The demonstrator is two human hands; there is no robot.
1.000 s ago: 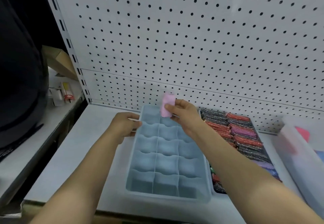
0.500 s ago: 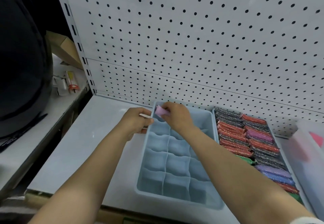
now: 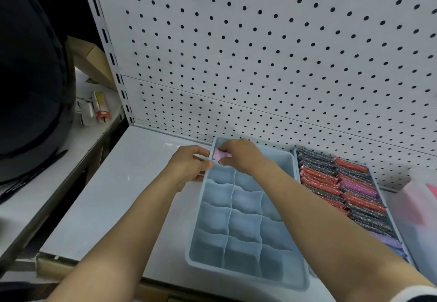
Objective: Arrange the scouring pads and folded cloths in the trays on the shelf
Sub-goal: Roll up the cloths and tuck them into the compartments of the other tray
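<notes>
Down since 1 s ago: my right hand (image 3: 241, 155) brings the pink cloth (image 3: 218, 154) from above the blue tray (image 3: 293, 282) to its far-left cell, approx 12 o'clock, fingers pinching it. Left hand (image 3: 189, 167) curls at tray's left rim, 11 o'clock; can't tell what it grips. Scouring pads (image 3: 331, 181) sit packed just right, 2 o'clock. Packet (image 3: 100, 106) at 10 o'clock: print too blurred to read.
</notes>
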